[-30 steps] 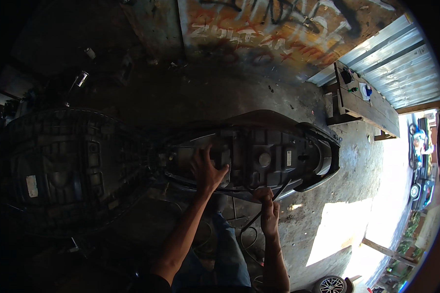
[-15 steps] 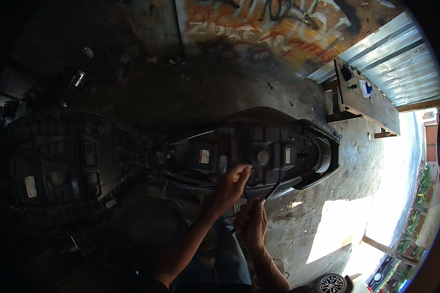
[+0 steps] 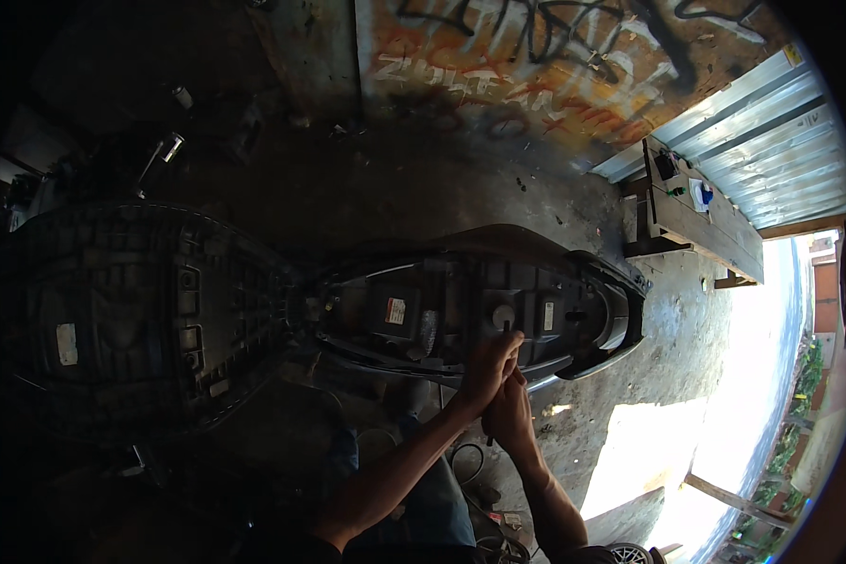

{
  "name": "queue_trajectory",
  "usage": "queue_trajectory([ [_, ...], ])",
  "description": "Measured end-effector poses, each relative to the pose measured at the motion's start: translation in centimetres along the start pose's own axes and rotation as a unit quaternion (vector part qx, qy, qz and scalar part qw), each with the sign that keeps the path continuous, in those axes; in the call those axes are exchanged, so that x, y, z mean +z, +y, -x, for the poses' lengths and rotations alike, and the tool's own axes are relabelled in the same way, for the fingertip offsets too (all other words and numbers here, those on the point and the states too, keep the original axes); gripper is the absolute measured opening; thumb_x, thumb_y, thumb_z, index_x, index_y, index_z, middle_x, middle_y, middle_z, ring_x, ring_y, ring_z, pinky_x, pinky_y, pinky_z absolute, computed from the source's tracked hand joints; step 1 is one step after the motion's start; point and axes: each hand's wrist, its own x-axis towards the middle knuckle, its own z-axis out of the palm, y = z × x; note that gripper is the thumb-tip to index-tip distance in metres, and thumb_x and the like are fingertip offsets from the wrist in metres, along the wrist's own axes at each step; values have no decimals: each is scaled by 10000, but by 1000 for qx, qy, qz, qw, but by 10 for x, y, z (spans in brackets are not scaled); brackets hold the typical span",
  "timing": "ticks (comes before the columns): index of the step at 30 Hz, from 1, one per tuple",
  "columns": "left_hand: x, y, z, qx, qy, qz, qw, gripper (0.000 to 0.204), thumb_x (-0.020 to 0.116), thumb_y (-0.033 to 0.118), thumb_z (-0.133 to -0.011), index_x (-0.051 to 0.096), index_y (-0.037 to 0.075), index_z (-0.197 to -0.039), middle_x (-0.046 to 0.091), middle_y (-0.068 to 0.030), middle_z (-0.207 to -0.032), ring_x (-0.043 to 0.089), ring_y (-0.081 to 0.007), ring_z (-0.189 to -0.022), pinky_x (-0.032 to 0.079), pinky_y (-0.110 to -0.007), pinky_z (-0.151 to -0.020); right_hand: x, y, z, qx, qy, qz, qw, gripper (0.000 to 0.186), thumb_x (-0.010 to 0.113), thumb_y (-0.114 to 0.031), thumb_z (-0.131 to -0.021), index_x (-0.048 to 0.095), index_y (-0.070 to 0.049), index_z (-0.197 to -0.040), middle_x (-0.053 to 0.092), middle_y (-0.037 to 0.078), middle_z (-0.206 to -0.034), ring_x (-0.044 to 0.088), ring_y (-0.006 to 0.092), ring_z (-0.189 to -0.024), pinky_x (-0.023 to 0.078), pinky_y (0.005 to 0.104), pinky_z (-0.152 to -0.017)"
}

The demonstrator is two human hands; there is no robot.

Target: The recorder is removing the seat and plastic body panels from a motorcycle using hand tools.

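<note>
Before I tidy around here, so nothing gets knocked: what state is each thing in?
Right hand: closed around the slim dark tool.
Slim dark tool: gripped, mostly covered.
Left hand: curled, grip hidden.
Scooter body: uncovered on top.
Round cap: in place, tightness unclear.
Seat: flipped open, underside showing.
Bench: upright, small items on top.

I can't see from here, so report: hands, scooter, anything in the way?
Left hand against right hand, at near side of scooter; right grips thin dark piece. Seat flipped open, away from hands. Nothing seen blocking them.
</note>
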Motion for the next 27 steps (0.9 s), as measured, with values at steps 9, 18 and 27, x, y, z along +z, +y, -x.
queue_trajectory([
  [9,-12,-25,70,199,202,165,945,254,544,253,-989,564,43,-846,593,-142,-1058,564,-248,-1124,407,-465,-1079,-46,-33,-46,-292,-302,351,837,235,649,-304,-894,700,-144,-1059,696,159,-935,706,369,-699,593,435,-586],
  [18,-70,-59,91,244,109,-238,934,711,694,225,-891,352,40,-1485,356,-158,-1539,318,-322,-1458,261,-459,-1191,-21,-34,-83,-659,-197,340,641,242,745,-398,-746,682,-165,-761,652,0,-708,632,154,-658,529,308,-587],
  [27,-105,-56,-2,84,-109,-377,916,123,625,84,-920,525,14,-927,513,-96,-795,532,-248,-747,428,-371,-686,2,-33,-1,-289,343,97,888,568,752,-236,-831,554,-38,-1324,544,163,-1223,516,255,-1153,405,377,-999],
])
